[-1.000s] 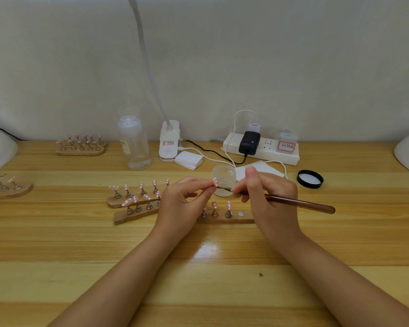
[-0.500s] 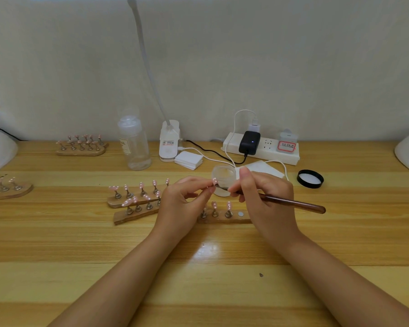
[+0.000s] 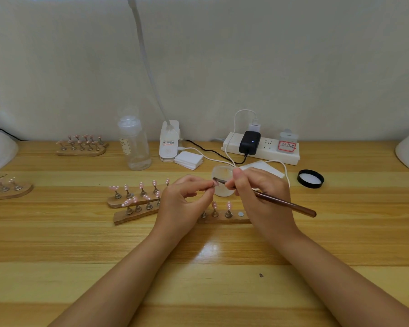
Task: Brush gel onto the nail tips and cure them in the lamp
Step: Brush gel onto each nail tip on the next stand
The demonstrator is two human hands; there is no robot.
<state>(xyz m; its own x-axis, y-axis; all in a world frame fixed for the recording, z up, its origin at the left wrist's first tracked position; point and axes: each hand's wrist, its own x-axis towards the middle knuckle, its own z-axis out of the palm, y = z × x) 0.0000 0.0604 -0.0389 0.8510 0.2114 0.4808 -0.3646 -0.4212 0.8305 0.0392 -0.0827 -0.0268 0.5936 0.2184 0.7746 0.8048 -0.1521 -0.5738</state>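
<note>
Pinching a tiny, light nail tip (image 3: 215, 184) by its stand in left hand (image 3: 183, 201) fingers, we stroke it with the brush (image 3: 281, 202) gripped by right hand (image 3: 261, 197); likely slippery.

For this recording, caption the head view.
Left hand pinches pink nail tip; right hand applies brown-handled brush.

Wooden table (image 3: 57, 244), nail-tip holders (image 3: 132, 202), clear bottle (image 3: 134, 145), power strip (image 3: 267, 149), black lid (image 3: 311, 178)

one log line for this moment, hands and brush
left hand: pinches nail tip | right hand: holds brush | brush end at nail tip | jar behind
</note>
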